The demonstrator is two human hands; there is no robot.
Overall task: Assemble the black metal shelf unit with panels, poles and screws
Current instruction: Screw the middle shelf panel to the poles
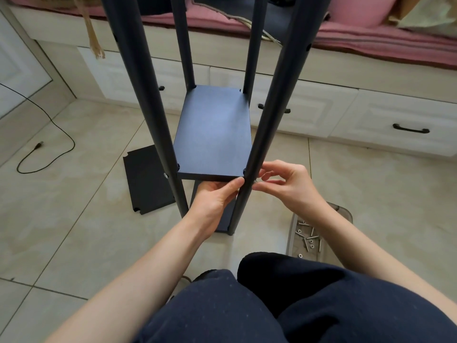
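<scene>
The black shelf unit stands on the floor in front of me, four black poles rising around a black shelf panel. My left hand grips the panel's near right corner from below, thumb on its front edge. My right hand pinches a small screw at the near right pole, level with the panel. A lower panel shows under my left hand. A spare black panel lies flat on the tiles to the left.
A clear plastic tray with several screws and nuts sits on the floor at my right. A black cable curls on the tiles at left. White drawers under a pink-cushioned bench stand behind. My knees fill the bottom.
</scene>
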